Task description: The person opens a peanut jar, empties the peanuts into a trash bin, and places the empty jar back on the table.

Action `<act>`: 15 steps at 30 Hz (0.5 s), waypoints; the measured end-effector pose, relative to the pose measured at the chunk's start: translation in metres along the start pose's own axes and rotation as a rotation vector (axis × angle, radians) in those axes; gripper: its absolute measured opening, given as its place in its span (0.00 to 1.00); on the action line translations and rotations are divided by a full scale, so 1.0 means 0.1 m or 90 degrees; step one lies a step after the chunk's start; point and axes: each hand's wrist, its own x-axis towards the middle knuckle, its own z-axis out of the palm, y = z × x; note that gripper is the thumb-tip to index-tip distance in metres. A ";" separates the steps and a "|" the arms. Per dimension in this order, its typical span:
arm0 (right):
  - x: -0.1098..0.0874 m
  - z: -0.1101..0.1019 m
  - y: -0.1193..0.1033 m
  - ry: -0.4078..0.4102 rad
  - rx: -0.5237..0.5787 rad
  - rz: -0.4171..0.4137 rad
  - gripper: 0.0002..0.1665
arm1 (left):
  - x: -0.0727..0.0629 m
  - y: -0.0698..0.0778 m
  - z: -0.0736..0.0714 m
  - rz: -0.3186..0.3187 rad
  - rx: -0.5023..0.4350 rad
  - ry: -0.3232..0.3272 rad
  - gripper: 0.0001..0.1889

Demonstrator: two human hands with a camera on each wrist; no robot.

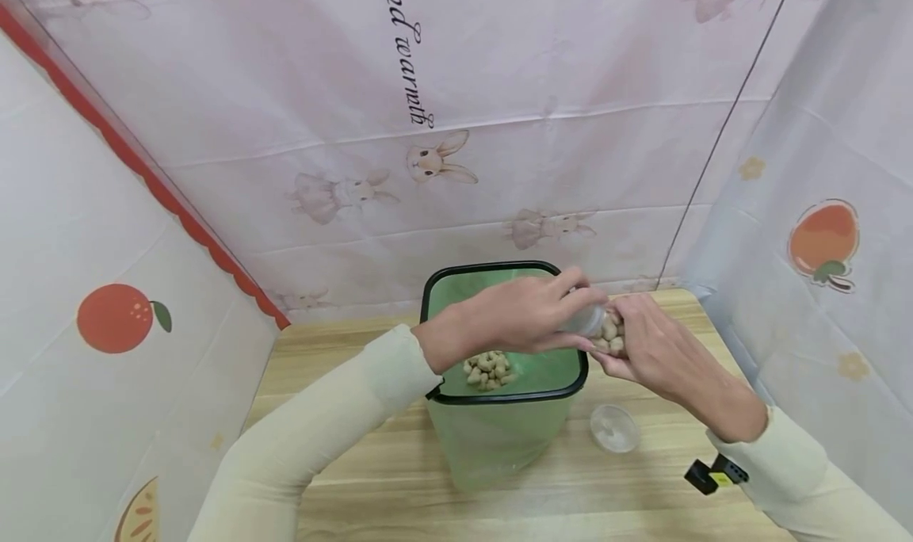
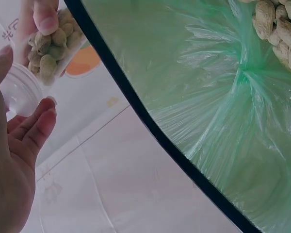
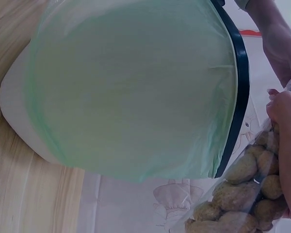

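My right hand (image 1: 652, 344) grips a clear plastic jar (image 3: 252, 182) of unshelled peanuts (image 2: 51, 48) beside the bin's right rim. At its end, my left hand (image 1: 524, 312) curls its thumb and fingers round a clear, round plastic piece (image 2: 22, 90) with a ridged rim; whether this is the jar's mouth or a separate part, I cannot tell. Below the left forearm stands a bin with a black rim (image 1: 492, 398), lined with a green plastic bag (image 2: 213, 131). Inside it lies a heap of peanuts (image 1: 488, 370).
A clear round lid (image 1: 615, 429) lies on the wooden table (image 1: 357, 479), right of the bin. Printed cloth walls (image 1: 499, 169) enclose the table at the back and both sides. A small black device (image 1: 716, 474) sits at the right cuff.
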 end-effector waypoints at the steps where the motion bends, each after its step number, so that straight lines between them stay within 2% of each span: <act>1: 0.00 0.00 0.00 0.004 -0.002 0.000 0.34 | 0.01 0.01 0.00 -0.002 0.023 -0.003 0.30; 5: 0.01 0.01 0.00 0.014 -0.001 -0.002 0.32 | 0.05 0.03 0.02 -0.008 0.117 0.011 0.32; 9: 0.02 0.02 0.01 0.015 -0.008 -0.015 0.31 | 0.07 0.05 0.06 -0.021 0.195 0.049 0.31; 15: 0.03 0.03 0.01 0.035 -0.015 -0.029 0.30 | 0.09 0.07 0.11 -0.041 0.248 0.100 0.29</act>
